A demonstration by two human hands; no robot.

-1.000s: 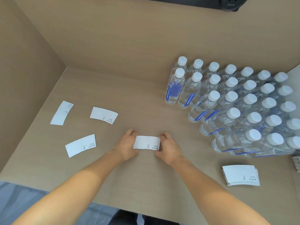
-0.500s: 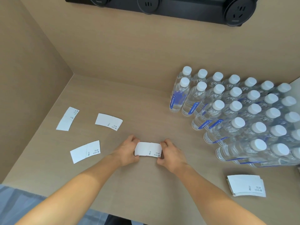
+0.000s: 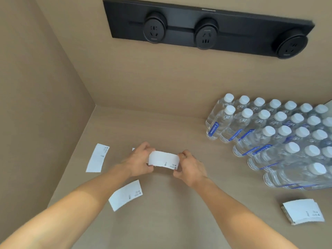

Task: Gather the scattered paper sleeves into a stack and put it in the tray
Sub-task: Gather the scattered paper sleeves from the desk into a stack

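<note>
I hold a white paper sleeve (image 3: 163, 160) by its two short ends, just above the tan tabletop (image 3: 179, 221). My left hand (image 3: 139, 161) grips its left end and my right hand (image 3: 190, 168) grips its right end. Two loose sleeves lie flat to the left: one far left (image 3: 98, 157), one nearer me (image 3: 125, 194). A corner of a third sleeve (image 3: 133, 149) peeks out behind my left hand. A stack of sleeves (image 3: 303, 211) rests at the right front. No tray is in view.
A block of several clear water bottles (image 3: 280, 139) with white caps fills the right side. Tan walls close the left and back. A black power strip (image 3: 206, 31) with three sockets hangs on the back wall.
The camera has tilted up, so everything sits lower in view. Both hands have raised the sleeve off the table and shifted it slightly left, covering most of the middle loose sleeve.
</note>
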